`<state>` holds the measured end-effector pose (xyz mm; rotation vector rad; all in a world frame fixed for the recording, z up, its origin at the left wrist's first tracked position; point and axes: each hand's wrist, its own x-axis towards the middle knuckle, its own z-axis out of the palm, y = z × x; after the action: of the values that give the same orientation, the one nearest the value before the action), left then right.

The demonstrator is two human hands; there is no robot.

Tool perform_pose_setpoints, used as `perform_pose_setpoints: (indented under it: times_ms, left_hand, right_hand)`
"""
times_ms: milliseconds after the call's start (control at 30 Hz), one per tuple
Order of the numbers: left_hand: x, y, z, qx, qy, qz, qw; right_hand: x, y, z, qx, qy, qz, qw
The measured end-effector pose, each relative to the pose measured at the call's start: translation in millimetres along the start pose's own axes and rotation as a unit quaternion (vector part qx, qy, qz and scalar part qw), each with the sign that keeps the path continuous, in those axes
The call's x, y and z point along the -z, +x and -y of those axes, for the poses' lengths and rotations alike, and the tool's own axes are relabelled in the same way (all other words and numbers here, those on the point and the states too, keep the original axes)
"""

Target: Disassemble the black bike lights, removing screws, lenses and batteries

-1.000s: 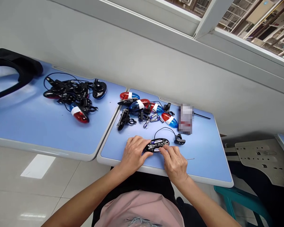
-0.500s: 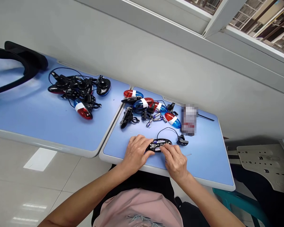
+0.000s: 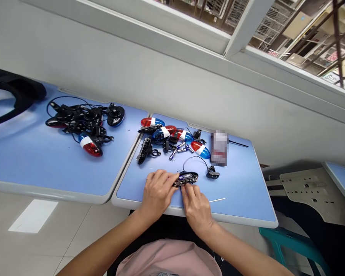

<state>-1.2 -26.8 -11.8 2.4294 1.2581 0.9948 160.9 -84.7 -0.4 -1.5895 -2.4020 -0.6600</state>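
Observation:
An open black bicycle light housing [image 3: 187, 178], with batteries showing inside, is tilted up near the front of the right table. My left hand [image 3: 157, 193] is closed around its left end, thumb on the near side. At the near edge, the fingers of my right hand [image 3: 197, 207] are pressed together against the housing; their tips are partly hidden. A thin black cable runs from the housing to a small black handlebar switch [image 3: 212, 173]. To the right of my right hand lies a thin metal rod [image 3: 217, 200], perhaps a screwdriver shaft.
Behind my hands are red-white-blue light covers [image 3: 200, 149], loose batteries [image 3: 176, 150] and an open black housing [image 3: 144, 151]. A blurred-out box [image 3: 219, 148] stands at right. More lights with black clamps [image 3: 89, 119] lie piled on the left table [image 3: 46, 165]. A wall runs behind.
The housing has tilted, so its inside faces away more. My right hand has moved from the top of its right end to its near edge. The view has shifted slightly.

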Motion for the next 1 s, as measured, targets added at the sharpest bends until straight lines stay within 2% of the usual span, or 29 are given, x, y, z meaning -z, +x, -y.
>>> perform_pose_setpoints:
  times_ms: [100,233,367,533,633,733,800,900,1000]
  left_hand:
    - [-1.9,2.2,0.7,-0.002,-0.003,-0.003,1.0]
    - [0.5,7.0,9.8,0.033,-0.055,0.044,0.997]
    - [5.8,10.2,14.1,0.049,-0.061,0.074,0.994]
    - [7.0,12.0,13.3,0.042,-0.065,0.098,0.992]
    - [8.8,12.6,16.1,0.04,-0.073,0.11,0.99]
    - [11.3,13.3,18.0,0.044,-0.082,0.117,0.989]
    - [12.6,14.0,17.1,0.048,-0.086,0.117,0.988]
    - [13.9,15.0,12.3,0.049,-0.091,0.117,0.988]
    - [15.6,14.9,6.9,0.047,-0.096,0.112,0.988]
  right_hand:
    - [6.2,0.2,2.7,-0.036,0.028,0.007,0.999]
    - [13.7,2.0,-4.6,-0.061,0.076,-0.026,0.995]
    - [6.5,2.7,-2.1,-0.062,0.093,-0.046,0.993]
    - [-2.0,3.9,3.5,-0.044,0.103,-0.023,0.993]
    - [7.1,8.1,-19.2,-0.065,0.185,-0.018,0.98]
    - [19.9,21.9,-61.2,-0.131,0.239,-0.031,0.962]
    - [25.4,38.3,-87.8,-0.177,0.235,0.033,0.955]
    - [26.2,70.2,-111.8,-0.193,0.208,0.155,0.946]
    - [21.3,103.2,-122.2,-0.179,0.185,0.205,0.944]
